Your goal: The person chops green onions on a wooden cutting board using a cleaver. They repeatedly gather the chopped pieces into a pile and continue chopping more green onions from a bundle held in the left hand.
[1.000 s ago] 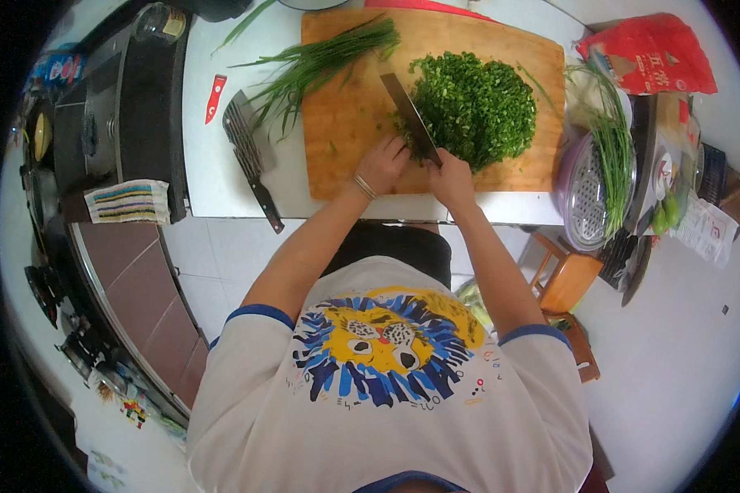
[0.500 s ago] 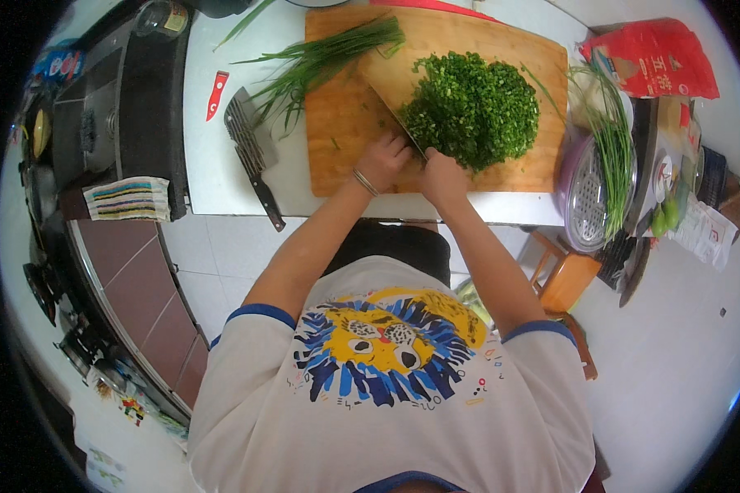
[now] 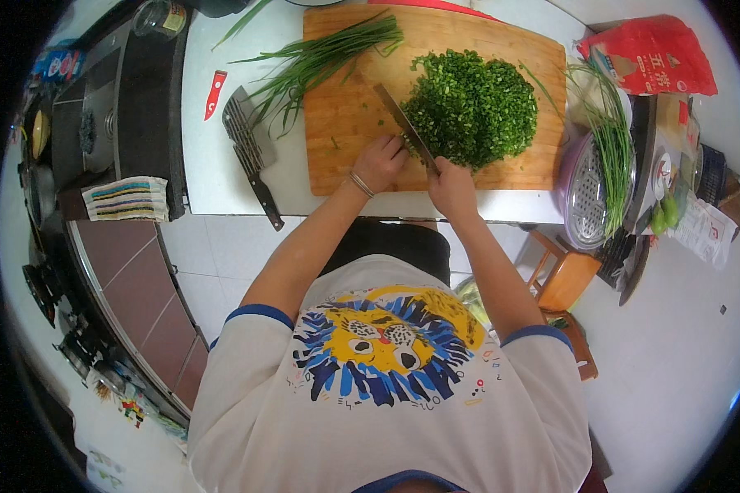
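Observation:
A wooden cutting board (image 3: 337, 168) lies on the white counter, with a large heap of finely chopped green chives (image 3: 473, 111) on its right half. My right hand (image 3: 454, 187) is closed round the handle of a kitchen knife (image 3: 411, 131). Its blade slants up and left along the heap's left edge. Just left of the blade, my left hand (image 3: 381, 163) rests on the board with fingers curled in; whatever is under them is hidden. A bunch of uncut chives (image 3: 337, 53) lies across the board's upper left corner, its leaves spilling onto the counter.
Left of the board lie a slotted-blade knife (image 3: 251, 152) with a black handle and a small red-handled peeler (image 3: 215, 94). A purple basin with a strainer (image 3: 588, 197) holds long chives (image 3: 607, 140) at the right. Behind it is a red package (image 3: 654, 57). A striped cloth (image 3: 127, 200) hangs by the stove.
The knife has turned from showing its broad blade face to a narrow strip, and its tip has shifted right. My right hand has moved slightly right and nearer; my left hand has barely moved.

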Demonstrator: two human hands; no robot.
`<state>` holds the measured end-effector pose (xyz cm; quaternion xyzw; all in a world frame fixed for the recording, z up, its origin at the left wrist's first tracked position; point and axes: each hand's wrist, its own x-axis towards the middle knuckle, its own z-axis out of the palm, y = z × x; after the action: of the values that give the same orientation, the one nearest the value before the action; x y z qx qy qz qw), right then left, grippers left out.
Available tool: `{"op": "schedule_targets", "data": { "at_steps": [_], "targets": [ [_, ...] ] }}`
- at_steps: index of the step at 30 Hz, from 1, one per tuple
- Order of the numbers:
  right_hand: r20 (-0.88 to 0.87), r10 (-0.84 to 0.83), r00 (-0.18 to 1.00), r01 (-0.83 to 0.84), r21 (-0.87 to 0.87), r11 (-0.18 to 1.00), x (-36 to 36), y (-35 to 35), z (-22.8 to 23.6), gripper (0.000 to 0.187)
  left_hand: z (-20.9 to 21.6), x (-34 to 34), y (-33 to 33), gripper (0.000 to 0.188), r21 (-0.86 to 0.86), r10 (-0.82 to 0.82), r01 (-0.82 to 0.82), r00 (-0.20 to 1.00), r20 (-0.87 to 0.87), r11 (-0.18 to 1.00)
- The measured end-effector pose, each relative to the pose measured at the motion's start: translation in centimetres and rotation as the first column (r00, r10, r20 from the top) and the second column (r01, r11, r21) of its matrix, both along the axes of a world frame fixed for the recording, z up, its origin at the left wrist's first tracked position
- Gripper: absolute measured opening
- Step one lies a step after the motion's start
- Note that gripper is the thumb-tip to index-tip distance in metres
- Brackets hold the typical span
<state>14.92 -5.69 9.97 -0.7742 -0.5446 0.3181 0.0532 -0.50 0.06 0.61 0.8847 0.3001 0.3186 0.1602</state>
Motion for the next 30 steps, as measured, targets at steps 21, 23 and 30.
{"op": "schedule_targets", "data": {
  "at_steps": [21,23,30],
  "targets": [
    [-0.094,-0.060,0.994,0.061,0.010,0.998,0.4,1.7,-1.0,0.016,-0.2,-0.4,-0.8,0.025,-0.113,-0.051,0.049,0.999,-0.016,0.992],
    [-0.045,-0.029,0.999,0.029,0.006,1.000,0.3,0.8,0.3,0.017,0.1,0.3,-0.6,0.025,-0.078,-0.049,0.049,0.999,0.005,0.996],
    [0.016,0.022,1.000,-0.021,-0.038,0.999,0.8,-0.6,-0.1,0.017,0.2,0.7,-0.1,0.021,-0.014,-0.025,0.025,0.999,0.039,1.000]
  ]
}}
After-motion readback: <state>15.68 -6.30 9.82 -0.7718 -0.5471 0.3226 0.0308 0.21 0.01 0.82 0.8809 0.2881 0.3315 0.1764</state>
